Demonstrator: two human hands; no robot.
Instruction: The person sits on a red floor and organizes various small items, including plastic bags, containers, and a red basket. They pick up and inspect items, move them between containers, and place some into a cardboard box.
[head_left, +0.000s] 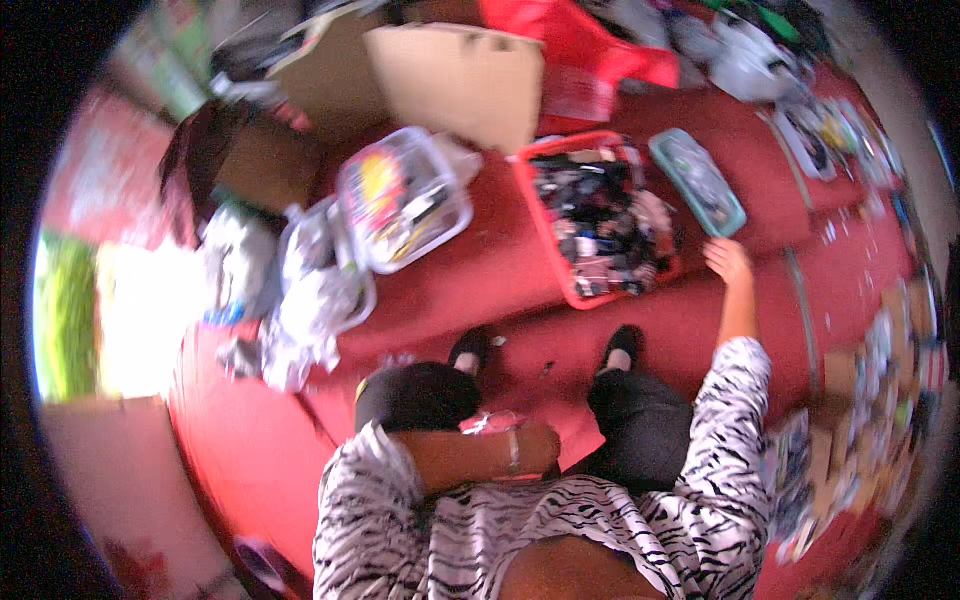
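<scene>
My right arm reaches forward, and my right hand [728, 262] is just short of the near end of a long teal tray [738, 222]. Its fingers look stretched out, with nothing seen in them. Small items lie inside the tray, too blurred to name. To its left stands a red basket [546, 222] heaped with small dark and pink pieces. My left forearm lies across my lap. The left hand [540, 447] rests between my thighs, its fingers hidden. Beside its wrist lies a reddish thing with white strands [492, 424], not clear enough to name.
A clear plastic tub [437, 235] with colourful packets stands left of the basket, next to clear plastic bags [315, 305]. Behind are an open cardboard box [455, 75] and a red bag [580, 60]. Many small goods [870, 420] lie along the right of the red floor covering [450, 290].
</scene>
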